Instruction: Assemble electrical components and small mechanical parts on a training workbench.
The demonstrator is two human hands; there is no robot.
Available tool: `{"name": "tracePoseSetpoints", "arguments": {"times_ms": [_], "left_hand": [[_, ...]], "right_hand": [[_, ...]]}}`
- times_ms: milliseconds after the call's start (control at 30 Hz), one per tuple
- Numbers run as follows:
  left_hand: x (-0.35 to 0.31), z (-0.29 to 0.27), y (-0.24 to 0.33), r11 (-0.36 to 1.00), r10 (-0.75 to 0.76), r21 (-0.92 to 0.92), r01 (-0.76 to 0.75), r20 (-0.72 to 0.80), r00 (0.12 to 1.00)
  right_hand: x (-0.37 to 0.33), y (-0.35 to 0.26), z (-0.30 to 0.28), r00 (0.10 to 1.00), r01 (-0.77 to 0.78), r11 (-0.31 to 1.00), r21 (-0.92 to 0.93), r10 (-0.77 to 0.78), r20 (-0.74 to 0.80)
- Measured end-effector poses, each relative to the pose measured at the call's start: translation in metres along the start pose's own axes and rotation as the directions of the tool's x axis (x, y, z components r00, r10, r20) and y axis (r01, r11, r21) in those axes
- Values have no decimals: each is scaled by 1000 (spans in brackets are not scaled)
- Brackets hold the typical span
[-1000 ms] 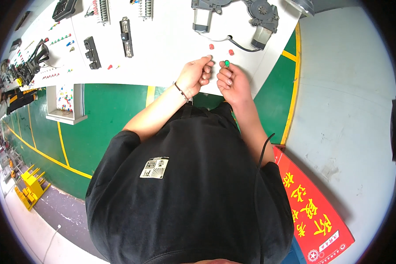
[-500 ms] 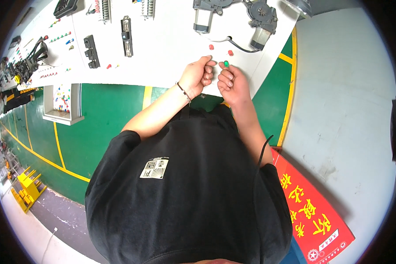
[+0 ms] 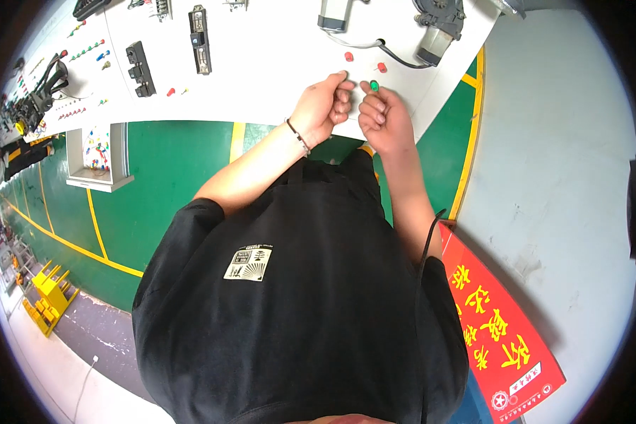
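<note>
Green piece: here it is, the small green piece (image 3: 374, 85), up at the fingertips of the right hand (image 3: 387, 120), over the near edge of the white table (image 3: 261, 92).
Right hand: thumb and forefinger pinching that piece, the other fingers curled in toward the palm.
Left hand: the left hand (image 3: 325, 102) sits just beside, thumb and forefinger brought close, the rest curled; whether anything small is caught between them, I cannot tell.
Done so far: one piece is off the tabletop and in the fingers; it touches neither red one, and I see no finished join.
Red pieces, left over: two lie unheld beyond the hands, the nearer red piece (image 3: 381, 67) just past the green one, the farther red piece (image 3: 348, 56) a little to its left. By the look of it, this is an early stage, with both reds untouched.
Open drawer: away to the left, below the table edge, a pale open drawer (image 3: 102, 185) stands pulled out, and inside it lies a scatter of small coloured pieces (image 3: 97, 150), reds, blues, yellows and greens mixed; too small to count. Neither hand is near it.
Rows: on the table's far left, more coloured bits (image 3: 86, 51) lie in lines, straight on the white top rather than in any container.
</note>
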State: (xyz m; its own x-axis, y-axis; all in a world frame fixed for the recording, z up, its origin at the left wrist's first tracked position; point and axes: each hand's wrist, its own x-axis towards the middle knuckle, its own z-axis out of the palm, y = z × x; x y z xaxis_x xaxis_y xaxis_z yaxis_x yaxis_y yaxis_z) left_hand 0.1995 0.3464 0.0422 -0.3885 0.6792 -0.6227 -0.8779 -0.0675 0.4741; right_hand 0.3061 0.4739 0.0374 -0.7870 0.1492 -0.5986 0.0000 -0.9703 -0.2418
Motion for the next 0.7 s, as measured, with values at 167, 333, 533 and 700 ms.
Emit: {"name": "tracePoseSetpoints", "arguments": {"times_ms": [167, 333, 533, 700], "left_hand": [[0, -7, -3, 978, -76, -185, 96, 116, 990], [-5, -5, -5, 986, -88, -141, 94, 46, 995], [4, -8, -8, 989, -59, -134, 66, 54, 997], [-8, -4, -9, 979, -94, -179, 93, 2, 996]], "right_hand": [[1, 4, -3, 1000, 18, 999, -41, -18, -4], [-10, 6, 13, 997, -12, 1000, 5, 13, -82], [-1, 6, -2, 999, -12, 1000, 12, 12, -36], [-13, 13, 4, 998, -68, 996, 59, 68, 5]]}}
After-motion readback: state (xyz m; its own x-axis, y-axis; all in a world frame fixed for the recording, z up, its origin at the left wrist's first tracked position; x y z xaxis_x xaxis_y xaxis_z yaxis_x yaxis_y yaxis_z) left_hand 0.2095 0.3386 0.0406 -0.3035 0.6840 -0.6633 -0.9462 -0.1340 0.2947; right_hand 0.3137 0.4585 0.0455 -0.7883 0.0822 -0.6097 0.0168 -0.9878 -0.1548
